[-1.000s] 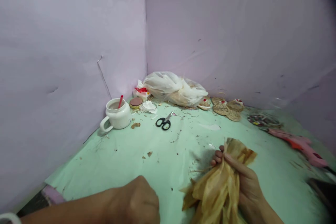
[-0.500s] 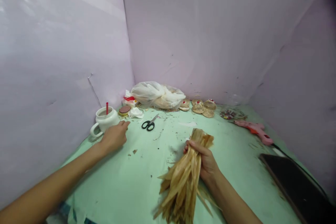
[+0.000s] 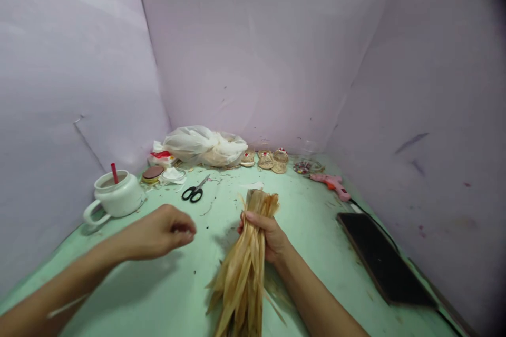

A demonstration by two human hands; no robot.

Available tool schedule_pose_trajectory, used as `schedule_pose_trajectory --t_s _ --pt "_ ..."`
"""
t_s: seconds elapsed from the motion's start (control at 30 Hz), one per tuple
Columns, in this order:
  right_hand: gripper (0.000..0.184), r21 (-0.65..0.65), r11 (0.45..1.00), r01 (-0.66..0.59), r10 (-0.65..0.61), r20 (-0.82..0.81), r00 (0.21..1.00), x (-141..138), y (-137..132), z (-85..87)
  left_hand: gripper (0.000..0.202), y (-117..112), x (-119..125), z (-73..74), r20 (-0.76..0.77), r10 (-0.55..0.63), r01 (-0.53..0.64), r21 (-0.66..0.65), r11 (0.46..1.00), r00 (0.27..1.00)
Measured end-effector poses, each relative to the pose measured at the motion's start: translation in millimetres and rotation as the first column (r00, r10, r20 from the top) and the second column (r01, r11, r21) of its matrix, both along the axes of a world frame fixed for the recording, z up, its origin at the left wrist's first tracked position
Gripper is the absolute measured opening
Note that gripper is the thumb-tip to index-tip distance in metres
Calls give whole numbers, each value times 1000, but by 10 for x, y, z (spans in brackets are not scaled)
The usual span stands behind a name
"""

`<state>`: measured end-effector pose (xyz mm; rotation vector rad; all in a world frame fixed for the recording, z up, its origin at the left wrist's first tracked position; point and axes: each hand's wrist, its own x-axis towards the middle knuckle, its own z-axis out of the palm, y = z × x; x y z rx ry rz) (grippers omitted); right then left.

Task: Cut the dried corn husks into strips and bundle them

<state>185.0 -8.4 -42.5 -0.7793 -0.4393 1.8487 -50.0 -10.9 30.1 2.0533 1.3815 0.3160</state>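
Observation:
My right hand (image 3: pixel 266 234) is closed around a bundle of dried tan husk strips (image 3: pixel 244 268), gripping it near its upper end while the loose ends fan out toward me. My left hand (image 3: pixel 162 231) hovers above the green table (image 3: pixel 316 231), left of the bundle, fingertips pinched together; what they hold, if anything, is too small to make out. Black-handled scissors (image 3: pixel 193 193) lie a little beyond the left hand.
A white mug (image 3: pixel 114 199) with a red stick stands at the left. At the back are a plastic bag (image 3: pixel 203 146), small lids (image 3: pixel 153 173) and woven straw pieces (image 3: pixel 272 159). A pink glue gun (image 3: pixel 331 184) and a dark tablet (image 3: pixel 379 258) lie at the right. Lilac panels wall in the table.
My left hand has drawn back from beside the mug toward the bundle and closed into a pinch. The view has swung right, and the bundle stays in my right hand.

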Motion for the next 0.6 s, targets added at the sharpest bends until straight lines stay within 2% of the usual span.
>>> schedule_pose_trajectory --t_s 0.03,0.1,0.17,0.23,0.3,0.33,0.4,0.47,0.6 --pt "25 14 1000 -9 9 15 1000 1 -16 28 19 44 214 -2 27 -36 35 7 999 999" --pt "26 29 1000 -7 5 51 999 12 -33 75 25 146 538 -53 57 -35 32 57 998 998" --pt "25 36 999 18 -20 76 997 43 -28 106 34 272 684 -134 75 15 -24 131 991 997" --pt "20 36 998 57 -60 78 995 100 -1 129 33 441 663 -206 -24 127 -117 238 964 992" --pt "14 11 993 115 -116 59 992 182 42 152 27 650 534 -257 -239 324 -221 374 901 915" --pt "12 -11 988 152 -151 44 988 229 67 164 27 758 454 -281 -301 375 -249 383 890 877" --pt "9 -50 972 228 -228 11 974 323 114 187 26 956 313 -337 -376 375 -249 342 906 847" --pt "8 -70 957 281 -282 -6 959 398 153 202 28 1114 233 -413 -404 341 -223 311 924 849" --pt "6 -94 947 308 -309 13 951 453 190 190 26 1371 236 -531 -381 308 -187 320 929 872"
